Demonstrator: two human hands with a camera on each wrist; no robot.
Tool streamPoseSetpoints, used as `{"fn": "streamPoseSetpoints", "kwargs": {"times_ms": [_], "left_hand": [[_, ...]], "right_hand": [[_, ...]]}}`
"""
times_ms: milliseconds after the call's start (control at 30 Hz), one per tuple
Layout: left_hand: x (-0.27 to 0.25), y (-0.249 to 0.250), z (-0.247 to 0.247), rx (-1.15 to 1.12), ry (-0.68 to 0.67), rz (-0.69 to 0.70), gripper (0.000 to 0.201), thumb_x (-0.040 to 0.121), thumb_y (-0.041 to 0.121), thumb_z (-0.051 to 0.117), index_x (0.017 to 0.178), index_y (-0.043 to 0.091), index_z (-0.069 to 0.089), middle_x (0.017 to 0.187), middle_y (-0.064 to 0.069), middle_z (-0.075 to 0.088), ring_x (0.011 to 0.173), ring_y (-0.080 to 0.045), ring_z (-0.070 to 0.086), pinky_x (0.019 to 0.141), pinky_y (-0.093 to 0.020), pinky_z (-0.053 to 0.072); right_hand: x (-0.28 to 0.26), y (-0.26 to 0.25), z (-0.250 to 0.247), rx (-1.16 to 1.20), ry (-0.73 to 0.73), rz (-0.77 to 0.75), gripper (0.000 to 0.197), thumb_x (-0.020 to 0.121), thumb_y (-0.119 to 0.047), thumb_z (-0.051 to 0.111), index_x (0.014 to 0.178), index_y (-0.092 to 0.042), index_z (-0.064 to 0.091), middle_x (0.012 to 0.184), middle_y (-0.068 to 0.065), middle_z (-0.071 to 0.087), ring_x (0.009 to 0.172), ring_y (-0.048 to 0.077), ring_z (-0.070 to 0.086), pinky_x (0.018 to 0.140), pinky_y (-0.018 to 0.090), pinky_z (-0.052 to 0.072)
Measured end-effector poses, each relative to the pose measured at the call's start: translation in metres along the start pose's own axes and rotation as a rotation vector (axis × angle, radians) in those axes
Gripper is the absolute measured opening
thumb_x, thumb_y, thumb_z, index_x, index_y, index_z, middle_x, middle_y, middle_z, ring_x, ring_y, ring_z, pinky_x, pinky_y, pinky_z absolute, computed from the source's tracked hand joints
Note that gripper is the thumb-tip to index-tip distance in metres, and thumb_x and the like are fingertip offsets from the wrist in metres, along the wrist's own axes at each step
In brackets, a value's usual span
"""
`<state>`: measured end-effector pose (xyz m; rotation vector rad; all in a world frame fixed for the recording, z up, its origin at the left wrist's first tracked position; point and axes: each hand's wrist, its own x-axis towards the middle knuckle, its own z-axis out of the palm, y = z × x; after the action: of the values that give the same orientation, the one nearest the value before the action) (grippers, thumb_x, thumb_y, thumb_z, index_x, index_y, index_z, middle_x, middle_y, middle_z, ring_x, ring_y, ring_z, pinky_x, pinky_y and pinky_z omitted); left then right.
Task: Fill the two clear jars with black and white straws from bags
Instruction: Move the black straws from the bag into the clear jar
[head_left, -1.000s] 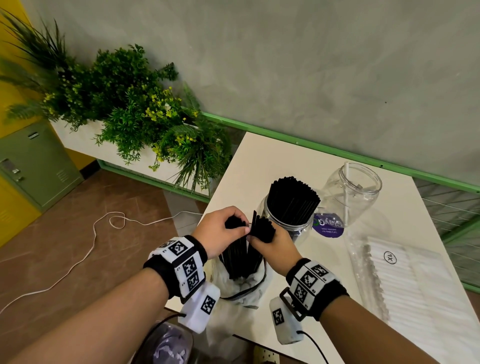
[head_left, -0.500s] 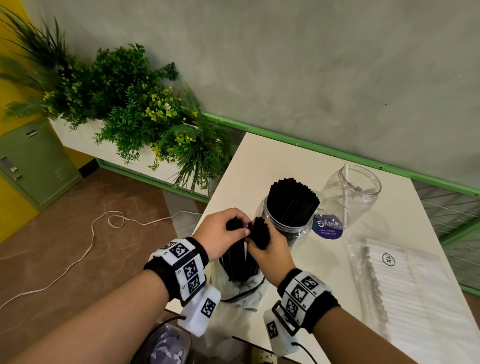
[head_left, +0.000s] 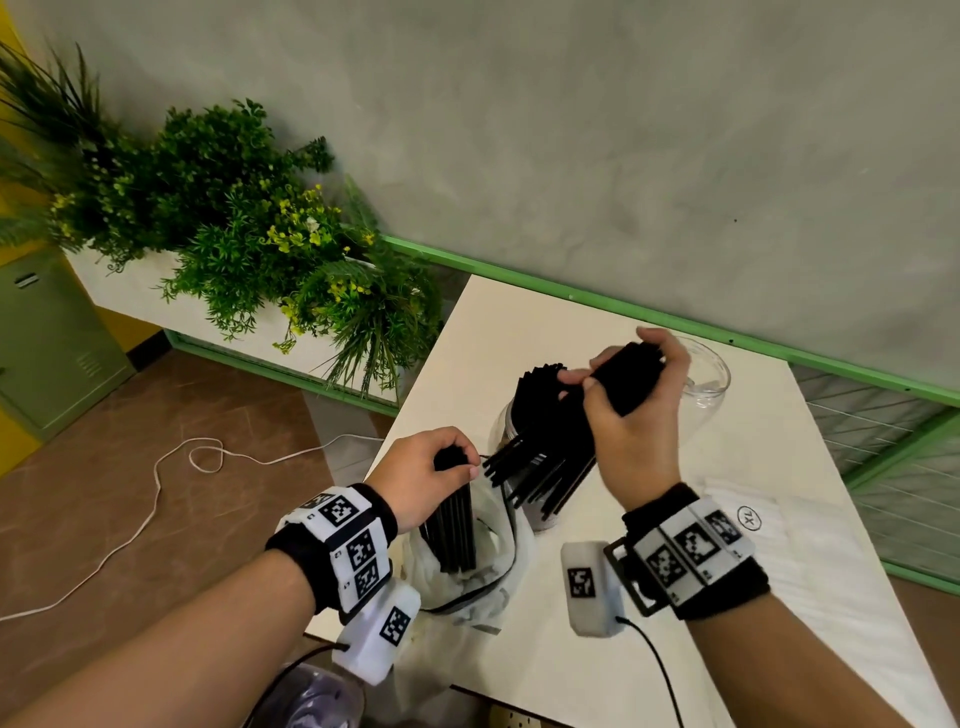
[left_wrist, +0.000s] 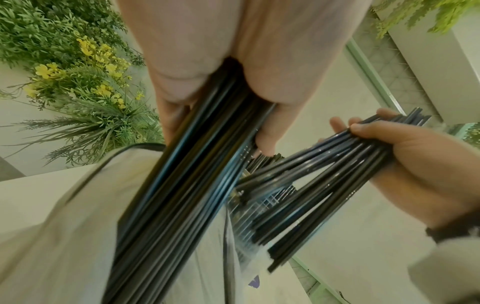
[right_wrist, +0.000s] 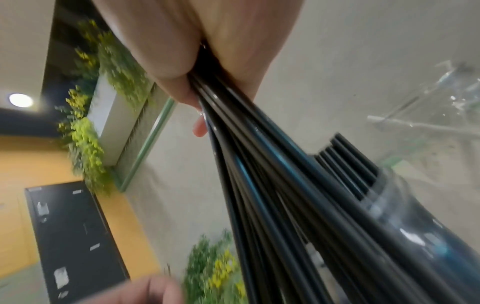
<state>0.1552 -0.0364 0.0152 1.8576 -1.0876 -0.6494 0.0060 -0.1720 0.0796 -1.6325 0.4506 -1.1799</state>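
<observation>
My left hand (head_left: 462, 460) grips the tops of the black straws (head_left: 457, 525) that stand in a clear plastic bag (head_left: 493, 566) at the table's near left corner. My right hand (head_left: 618, 369) is raised and grips a bundle of black straws (head_left: 550, 467) that slants down to the left, over a clear jar (head_left: 503, 431) packed with black straws. A second clear jar (head_left: 714, 376) stands behind the right hand, mostly hidden. In the left wrist view, the left hand (left_wrist: 233, 86) holds its straws (left_wrist: 182, 185). In the right wrist view, the right hand (right_wrist: 221, 51) holds its bundle (right_wrist: 259, 164).
A flat bag of white straws (head_left: 810, 566) lies at the right of the white table (head_left: 519, 322). A planter with green plants (head_left: 234, 234) stands left of the table. A white cable (head_left: 156, 483) runs over the brown floor. A grey wall rises behind.
My right hand has lifted a bundle of black straws out of the bag, up and to the right over the jars. The left hand stays on the straws in the bag.
</observation>
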Motion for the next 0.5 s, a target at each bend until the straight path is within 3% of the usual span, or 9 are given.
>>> {"fn": "streamPoseSetpoints", "kwargs": {"times_ms": [67,233,333,500], "left_hand": [[0.001,0.0,0.001,-0.006,-0.001,0.002,0.009,0.085,0.02,0.066,0.08,0.028,0.063,0.081,0.007,0.065,0.075,-0.008,0.057,0.058,-0.009,0.038],[0.001,0.001,0.001,-0.003,0.002,0.007,0.013,0.084,0.016,0.066,0.078,0.027,0.063,0.076,0.011,0.062,0.072,-0.005,0.055,0.058,-0.009,0.038],[0.001,0.002,0.001,-0.001,0.008,0.021,0.013,0.085,0.016,0.066,0.079,0.027,0.063,0.074,0.014,0.061,0.07,0.001,0.053,0.059,-0.008,0.036],[0.001,0.001,0.002,-0.028,0.001,0.007,0.011,0.085,0.016,0.066,0.08,0.026,0.064,0.074,0.013,0.06,0.072,-0.005,0.054,0.065,-0.019,0.039]], "right_hand": [[0.016,-0.016,-0.006,0.028,0.046,-0.057,0.056,0.086,0.022,0.041,0.118,-0.022,0.031,0.095,0.011,0.051,0.085,0.029,0.069,0.088,0.049,0.053],[0.048,-0.042,-0.017,0.075,0.157,-0.201,0.055,0.086,0.022,0.04,0.118,-0.02,0.026,0.096,0.012,0.048,0.083,0.032,0.068,0.086,0.046,0.053],[0.057,-0.038,-0.02,0.075,0.189,-0.197,0.054,0.086,0.021,0.041,0.119,-0.02,0.026,0.096,0.013,0.048,0.084,0.038,0.067,0.087,0.052,0.052],[0.05,-0.024,-0.025,0.01,0.151,-0.102,0.055,0.087,0.02,0.039,0.116,-0.026,0.031,0.094,0.008,0.05,0.082,0.025,0.067,0.088,0.06,0.05]]}}
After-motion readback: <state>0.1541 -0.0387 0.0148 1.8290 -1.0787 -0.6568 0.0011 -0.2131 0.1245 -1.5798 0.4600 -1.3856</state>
